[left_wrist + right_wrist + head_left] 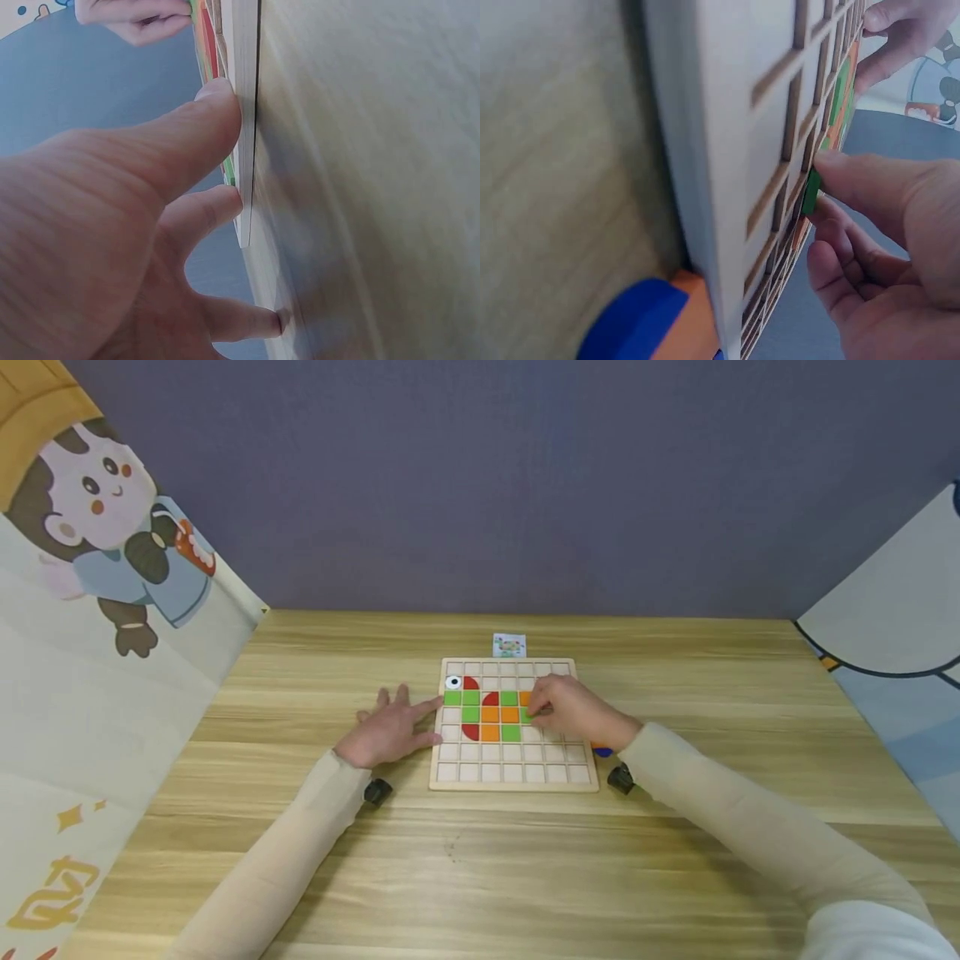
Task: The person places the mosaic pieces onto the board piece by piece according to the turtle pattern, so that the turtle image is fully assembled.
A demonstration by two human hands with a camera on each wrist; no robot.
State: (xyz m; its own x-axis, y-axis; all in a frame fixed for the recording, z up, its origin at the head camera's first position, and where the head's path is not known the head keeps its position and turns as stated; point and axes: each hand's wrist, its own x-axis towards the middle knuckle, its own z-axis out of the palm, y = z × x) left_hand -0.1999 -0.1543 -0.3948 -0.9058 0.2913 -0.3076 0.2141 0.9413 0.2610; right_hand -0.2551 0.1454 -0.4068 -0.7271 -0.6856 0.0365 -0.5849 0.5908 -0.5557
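A wooden grid board (513,787) lies on the table, bearing green, orange and red tiles and a white eye tile (453,682). My left hand (390,731) has its fingers spread at the board's left side; in the left wrist view its thumb and index fingertip touch the edge. Over the board's right half, my right hand (568,706) pinches a green square tile (811,192) between thumb and fingers, at a cell of the grid. An orange tile (525,698) sits just behind it, partly covered by the fingers.
A small picture card (509,645) lies behind the board's far edge. Beside the board's right edge are a blue rounded piece (634,319) and an orange piece (690,319). A dark partition (525,493) rises behind the table (517,877).
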